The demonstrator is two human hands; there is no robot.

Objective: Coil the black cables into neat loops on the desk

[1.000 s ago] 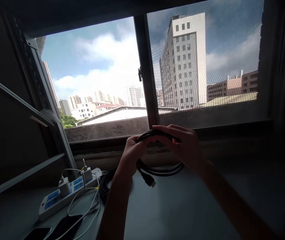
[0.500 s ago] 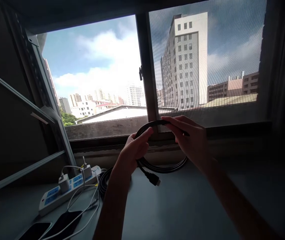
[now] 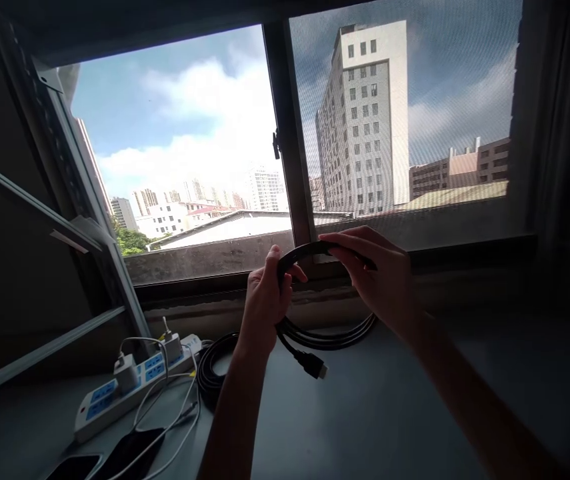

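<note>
A coiled black HDMI cable [image 3: 332, 343] hangs in the air between both hands, above the table. My left hand [image 3: 267, 297] is closed round the left side of the loop, its thumb pointing up. On the upper right of the loop, my right hand [image 3: 377, 270] pinches the strands between thumb and fingers. One end of the cable dangles below my left hand, and its HDMI plug [image 3: 313, 365] points to the lower right. The cable's other end cannot be seen.
Left of my forearm, a second black cable coil [image 3: 209, 380] lies on the table [image 3: 365, 427]. A white power strip [image 3: 87, 423] bears chargers and white cords. Two dark phones [image 3: 132, 453] lie in front of it. A window [image 3: 285, 133] stands behind.
My left thumb has lifted from lying across the cable to pointing up, and the left fingers have shifted on the loop. The plug has swung slightly right and down. My right hand keeps its pinch.
</note>
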